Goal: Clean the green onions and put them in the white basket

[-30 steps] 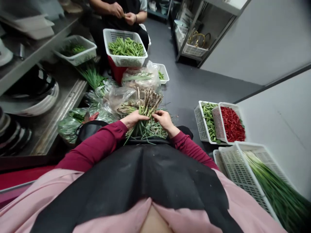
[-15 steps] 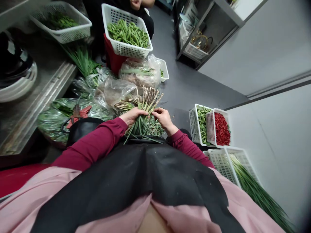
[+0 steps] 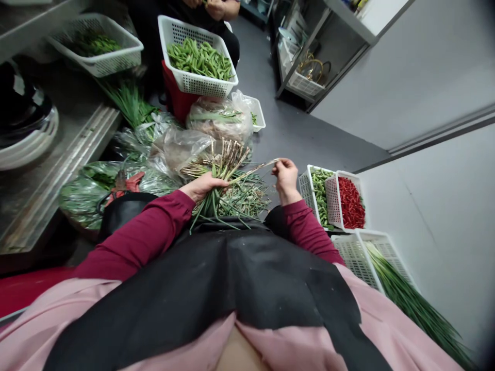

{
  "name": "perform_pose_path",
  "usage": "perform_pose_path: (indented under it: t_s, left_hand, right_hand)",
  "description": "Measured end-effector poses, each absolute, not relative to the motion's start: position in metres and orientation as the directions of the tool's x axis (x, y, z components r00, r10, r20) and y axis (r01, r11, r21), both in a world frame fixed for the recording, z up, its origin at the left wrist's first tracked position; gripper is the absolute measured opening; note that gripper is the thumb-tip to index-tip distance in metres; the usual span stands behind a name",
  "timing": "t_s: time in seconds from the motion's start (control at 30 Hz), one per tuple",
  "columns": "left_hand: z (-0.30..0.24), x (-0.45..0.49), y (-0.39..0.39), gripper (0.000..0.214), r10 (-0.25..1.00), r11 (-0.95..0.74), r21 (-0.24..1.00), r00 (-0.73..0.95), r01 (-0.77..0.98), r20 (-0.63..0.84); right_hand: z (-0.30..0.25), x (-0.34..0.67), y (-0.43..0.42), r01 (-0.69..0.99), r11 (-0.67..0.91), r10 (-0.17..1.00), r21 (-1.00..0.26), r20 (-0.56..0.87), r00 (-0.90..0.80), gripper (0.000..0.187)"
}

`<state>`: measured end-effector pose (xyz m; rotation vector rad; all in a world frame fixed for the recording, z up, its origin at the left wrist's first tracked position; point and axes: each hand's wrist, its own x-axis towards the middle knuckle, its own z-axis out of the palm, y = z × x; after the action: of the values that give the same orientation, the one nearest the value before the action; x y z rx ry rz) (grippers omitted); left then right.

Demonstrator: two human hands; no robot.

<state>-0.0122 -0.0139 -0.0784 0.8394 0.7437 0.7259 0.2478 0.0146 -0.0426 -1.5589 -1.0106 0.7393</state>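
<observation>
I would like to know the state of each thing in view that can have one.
Left hand: closed around the stalk bundle
Right hand: pinching the strand
Stalk bundle: brown ends upward, fanned
Strand: stretched between the hands
Pod basket: heaped with green pods
Red pepper basket: filled
Green stalk basket: stalks overhanging its edge
Clear bag: crumpled

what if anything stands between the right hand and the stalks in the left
Nothing visible does: only a pale strand, pinched by the right hand, runs across the gap toward the stalks in the left hand.
</observation>
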Motion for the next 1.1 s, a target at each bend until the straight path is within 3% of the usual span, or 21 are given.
perform_pose_path:
  t_s: [0.1,0.17,0.3,0.37,0.43,0.5,0.57,0.63,0.7,0.93,1.0,1.1]
  left_hand:
    - [-0.077,-0.016,-0.014,0.022,0.797,0.476,0.84,0.532,-0.261,-0.286]
    - [-0.077,-0.017,-0.013,0.024,0.806,0.48,0.834,0.512,-0.273,-0.297]
    - [-0.077,-0.02,-0.011,0.028,0.825,0.481,0.832,0.465,-0.277,-0.322]
    - [-0.078,-0.02,-0.011,0.031,0.819,0.497,0.829,0.456,-0.257,-0.349]
    - [-0.079,-0.02,-0.012,0.032,0.812,0.506,0.83,0.454,-0.234,-0.367]
    - [-0.079,-0.02,-0.013,0.034,0.812,0.492,0.844,0.464,-0.215,-0.355]
    - [-0.078,-0.019,-0.013,0.038,0.819,0.453,0.869,0.478,-0.2,-0.317]
    - [-0.077,-0.018,-0.013,0.041,0.834,0.405,0.896,0.476,-0.183,-0.28]
    - [-0.076,-0.018,-0.013,0.039,0.844,0.372,0.914,0.469,-0.16,-0.261]
    - [-0.076,-0.019,-0.013,0.045,0.841,0.311,0.944,0.494,-0.108,-0.22]
    - [-0.075,-0.019,-0.013,0.047,0.839,0.294,0.951,0.503,-0.098,-0.208]
    - [-0.073,-0.018,-0.013,0.047,0.831,0.269,0.961,0.521,-0.068,-0.195]
  right_hand:
    - [-0.02,0.286,0.027,0.294,-0.06,0.83,-0.954,0.116,0.546,0.004]
    - [-0.017,0.299,0.026,0.347,-0.07,0.846,-0.935,0.129,0.517,0.007]
    - [-0.038,0.283,0.006,0.526,-0.13,0.976,-0.84,-0.014,0.218,0.012]
    - [-0.047,0.263,-0.006,0.725,0.004,0.999,-0.689,0.036,0.029,0.023]
    - [-0.046,0.244,-0.015,0.855,0.231,0.968,-0.464,0.199,-0.153,0.031]
    - [-0.036,0.227,-0.019,0.858,0.436,0.885,-0.272,0.301,-0.355,0.031]
    - [-0.026,0.215,-0.018,0.79,0.589,0.801,-0.172,0.256,-0.541,0.024]
    - [-0.021,0.208,-0.015,0.737,0.649,0.761,-0.187,0.172,-0.626,0.018]
    - [-0.023,0.204,-0.013,0.732,0.616,0.784,-0.291,0.13,-0.608,0.017]
    - [-0.041,0.198,-0.021,0.677,0.221,0.954,-0.702,0.013,-0.298,0.009]
    - [-0.042,0.196,-0.023,0.664,0.125,0.971,-0.738,-0.047,-0.234,0.01]
    - [-0.04,0.195,-0.024,0.717,0.107,0.98,-0.688,-0.05,-0.194,0.012]
